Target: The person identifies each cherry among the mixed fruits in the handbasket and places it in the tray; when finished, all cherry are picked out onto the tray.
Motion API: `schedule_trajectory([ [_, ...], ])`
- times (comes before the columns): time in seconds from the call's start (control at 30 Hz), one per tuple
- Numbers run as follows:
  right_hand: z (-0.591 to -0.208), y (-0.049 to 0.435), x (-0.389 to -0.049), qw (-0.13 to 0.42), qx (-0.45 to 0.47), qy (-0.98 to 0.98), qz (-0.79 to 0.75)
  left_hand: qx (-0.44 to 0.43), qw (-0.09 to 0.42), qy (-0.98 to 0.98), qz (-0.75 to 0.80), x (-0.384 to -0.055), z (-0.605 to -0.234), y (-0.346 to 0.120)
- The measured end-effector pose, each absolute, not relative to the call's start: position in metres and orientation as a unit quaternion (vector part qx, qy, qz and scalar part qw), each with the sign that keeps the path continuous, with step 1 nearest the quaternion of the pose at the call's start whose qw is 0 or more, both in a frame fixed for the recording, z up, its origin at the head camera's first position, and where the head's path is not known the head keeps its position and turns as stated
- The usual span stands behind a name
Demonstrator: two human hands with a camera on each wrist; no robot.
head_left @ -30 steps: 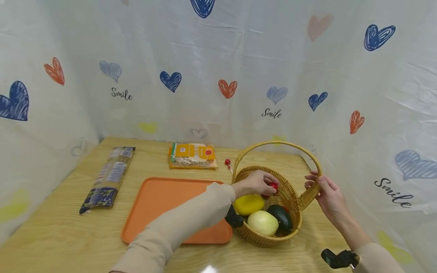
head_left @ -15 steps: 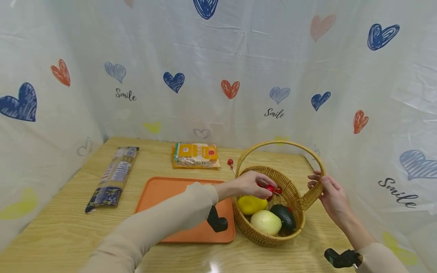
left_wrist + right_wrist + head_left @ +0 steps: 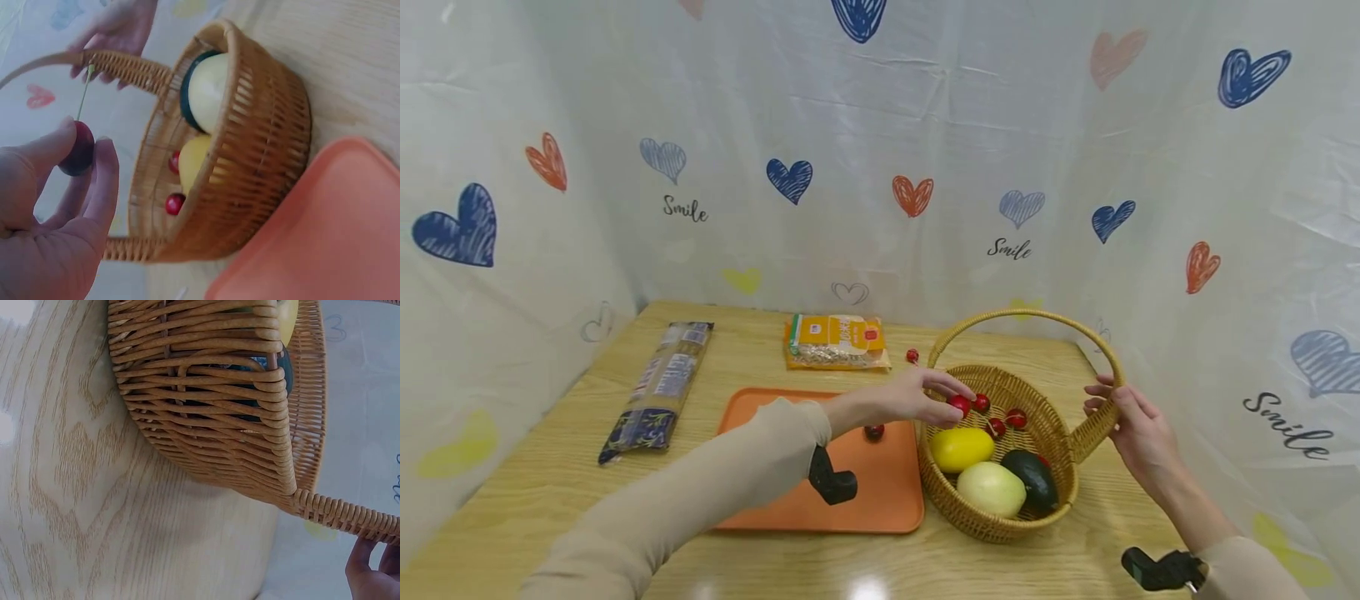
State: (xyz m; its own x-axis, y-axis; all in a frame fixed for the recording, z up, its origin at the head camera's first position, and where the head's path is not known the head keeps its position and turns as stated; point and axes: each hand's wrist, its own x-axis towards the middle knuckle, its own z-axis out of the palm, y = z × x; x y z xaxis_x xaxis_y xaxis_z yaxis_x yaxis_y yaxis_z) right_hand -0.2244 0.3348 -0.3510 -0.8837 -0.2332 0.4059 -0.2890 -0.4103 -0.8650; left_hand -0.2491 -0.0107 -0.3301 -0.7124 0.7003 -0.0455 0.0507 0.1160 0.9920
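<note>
My left hand (image 3: 917,396) pinches a dark red cherry (image 3: 79,149) between thumb and fingertips, its green stem pointing up in the left wrist view. In the head view this hand is over the left rim of the round wicker basket (image 3: 943,500). Several more cherries (image 3: 1017,418) lie inside, beside a yellow oval fruit (image 3: 962,450), a pale green-white round one (image 3: 991,490) and a dark green one (image 3: 1030,482). With thumb and fingers, my right hand (image 3: 1138,433) holds the right side of the basket's arched handle (image 3: 1099,427).
An orange tray (image 3: 850,508) lies left of the basket, with one dark cherry (image 3: 874,432) on it. Behind stand an orange-and-clear food packet (image 3: 838,342) and a small red ball-shaped thing (image 3: 912,356). A long blue-ended packet (image 3: 658,387) lies at left. Patterned curtains surround the table.
My left hand has lifted leftward from inside the basket to its left rim, carrying the cherry. Cherries in the basket and one on the tray now show. My right hand stays on the handle.
</note>
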Motion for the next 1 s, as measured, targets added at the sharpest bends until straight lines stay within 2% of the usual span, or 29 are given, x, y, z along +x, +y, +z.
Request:
schedule_trajectory([
  [0.27,-0.35,0.336,-0.224,0.013,0.245,-0.547,0.801,0.23,0.256,0.686,0.641,-0.259,-0.331,-0.053],
  [0.83,-0.349,0.337,-0.225,-0.005,0.244,-0.517,0.821,0.134,0.172,0.715,0.664,-0.29,-0.343,-0.135],
  [1.0,-0.349,0.336,-0.226,-0.009,0.246,-0.512,0.823,0.117,0.185,0.716,0.663,-0.289,-0.348,-0.141],
])
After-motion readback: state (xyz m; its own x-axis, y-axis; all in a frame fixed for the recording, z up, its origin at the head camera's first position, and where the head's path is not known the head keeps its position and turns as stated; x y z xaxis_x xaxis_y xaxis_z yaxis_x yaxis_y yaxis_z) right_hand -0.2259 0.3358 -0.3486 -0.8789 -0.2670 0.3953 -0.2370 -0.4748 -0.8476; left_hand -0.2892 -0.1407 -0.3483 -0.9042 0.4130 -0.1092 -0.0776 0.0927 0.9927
